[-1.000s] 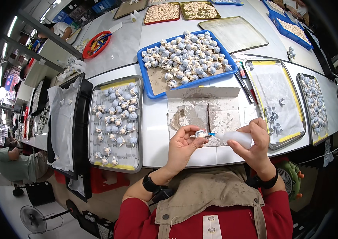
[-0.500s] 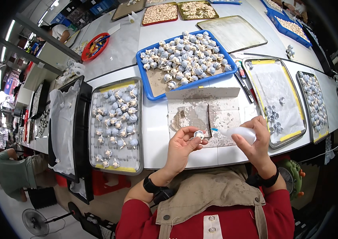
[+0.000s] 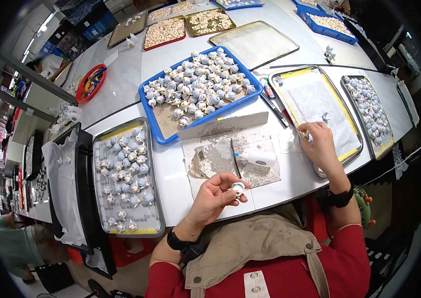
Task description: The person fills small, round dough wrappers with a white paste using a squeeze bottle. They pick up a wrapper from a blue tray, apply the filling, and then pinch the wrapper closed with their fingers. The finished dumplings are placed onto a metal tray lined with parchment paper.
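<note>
My left hand (image 3: 209, 201) pinches a small white-and-blue figurine part (image 3: 238, 188) between thumb and fingers, in front of the cardboard sheet (image 3: 265, 174). My right hand (image 3: 321, 145) is over the near left side of a paper-lined tray (image 3: 300, 97). Its fingers are closed around a small blue-grey piece (image 3: 309, 136), mostly hidden by them. Another curved blue-grey piece (image 3: 325, 116) lies on that tray's paper. A white squeeze bottle (image 3: 256, 159) with a blue tip lies on its side on the stained cardboard, with neither hand on it.
A blue tray (image 3: 157, 130) heaped with blue-and-white figurine parts stands beyond the cardboard. Metal trays with similar parts flank me, one at left (image 3: 160, 218) and one at far right (image 3: 386, 147). Black tools (image 3: 275, 110) lie beside the blue tray. A red basket (image 3: 91, 83) sits farther left.
My right hand has let go of the squeeze bottle, now lying on the cardboard, and moved to the right tray, where it grips a small piece. My left hand still holds the figurine part.
</note>
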Tool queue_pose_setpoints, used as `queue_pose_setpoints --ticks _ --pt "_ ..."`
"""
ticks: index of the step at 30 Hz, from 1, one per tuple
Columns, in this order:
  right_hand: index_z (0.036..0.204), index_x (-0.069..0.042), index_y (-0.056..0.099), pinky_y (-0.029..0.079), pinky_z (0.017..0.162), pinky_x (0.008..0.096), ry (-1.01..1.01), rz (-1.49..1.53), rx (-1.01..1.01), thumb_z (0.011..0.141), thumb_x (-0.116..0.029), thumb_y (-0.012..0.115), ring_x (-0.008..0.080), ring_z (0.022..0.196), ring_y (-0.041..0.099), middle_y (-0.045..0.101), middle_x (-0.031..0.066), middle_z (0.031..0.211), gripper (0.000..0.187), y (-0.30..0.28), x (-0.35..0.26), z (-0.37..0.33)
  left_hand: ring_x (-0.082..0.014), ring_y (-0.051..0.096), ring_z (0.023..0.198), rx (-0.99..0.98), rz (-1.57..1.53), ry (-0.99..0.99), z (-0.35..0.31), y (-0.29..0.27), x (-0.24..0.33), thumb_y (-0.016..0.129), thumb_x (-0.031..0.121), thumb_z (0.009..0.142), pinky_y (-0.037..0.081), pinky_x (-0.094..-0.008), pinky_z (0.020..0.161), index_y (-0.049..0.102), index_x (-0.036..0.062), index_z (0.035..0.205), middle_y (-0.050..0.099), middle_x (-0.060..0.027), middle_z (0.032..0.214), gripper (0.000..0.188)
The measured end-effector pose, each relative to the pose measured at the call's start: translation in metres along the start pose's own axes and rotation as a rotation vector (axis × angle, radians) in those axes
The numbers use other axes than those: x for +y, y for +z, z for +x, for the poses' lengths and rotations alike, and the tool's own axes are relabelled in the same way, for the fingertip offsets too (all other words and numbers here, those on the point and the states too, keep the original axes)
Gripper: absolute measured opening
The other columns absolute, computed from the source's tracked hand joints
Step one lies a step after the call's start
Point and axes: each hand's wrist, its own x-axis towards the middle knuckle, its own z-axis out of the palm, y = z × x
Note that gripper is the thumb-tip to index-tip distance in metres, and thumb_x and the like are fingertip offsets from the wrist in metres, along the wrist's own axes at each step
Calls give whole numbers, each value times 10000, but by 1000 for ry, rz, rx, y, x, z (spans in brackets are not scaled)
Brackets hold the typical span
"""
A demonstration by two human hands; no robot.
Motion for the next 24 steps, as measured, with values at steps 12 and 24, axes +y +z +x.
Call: queue_pose_setpoints --ticks 12,24 --pt "1068 -79 644 443 800 332 -77 -2 -145 749 31 617 243 870 553 625 81 947 339 -16 47 23 -181 642 940 95 129 -36 9 13 -7 602 85 899 531 -239 759 513 49 1193 604 -138 1154 309" --pt "993 9 616 503 686 254 -106 826 -22 735 -50 746 148 764 639 653 89 871 296 20 -88 -31 -156 634 956 270 148 7 16 17 -18 557 256 945 515 -249 822 505 23 1277 619 -74 1118 410"
